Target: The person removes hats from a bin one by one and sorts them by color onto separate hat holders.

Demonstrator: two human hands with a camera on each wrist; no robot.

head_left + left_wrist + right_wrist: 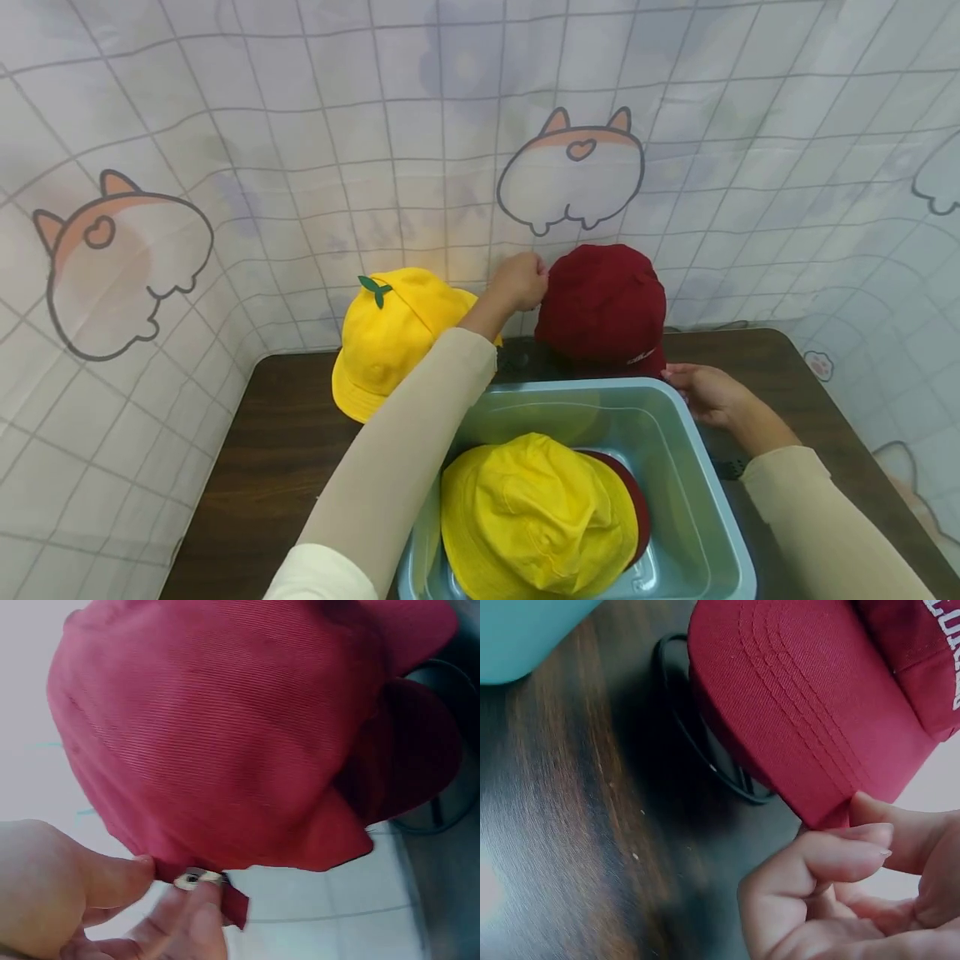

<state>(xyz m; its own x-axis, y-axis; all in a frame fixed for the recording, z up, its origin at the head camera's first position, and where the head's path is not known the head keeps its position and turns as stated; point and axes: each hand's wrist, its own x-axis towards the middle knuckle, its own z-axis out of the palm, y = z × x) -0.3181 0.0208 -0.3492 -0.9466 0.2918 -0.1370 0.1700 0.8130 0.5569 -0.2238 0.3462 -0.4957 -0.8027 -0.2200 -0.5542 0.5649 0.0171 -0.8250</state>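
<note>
A dark red baseball cap (603, 304) stands at the back of the table, against the patterned cloth. My left hand (519, 282) is at its left side; in the left wrist view its thumb and fingers pinch the cap's back strap near a metal buckle (196, 879). At the cap's other end, my right hand (708, 393) pinches the corner of the stitched brim (802, 727) between thumb and finger. A darker red brim (427, 750) shows beside the first in the left wrist view; whether it belongs to another cap, I cannot tell.
In front stands a light blue plastic bin (693, 479) holding a yellow bucket hat (536, 508) on top of something dark red. Left of my forearm sits a yellow hat (397, 329) with a green sprout. A black cable (682, 727) lies on the wooden table (262, 450).
</note>
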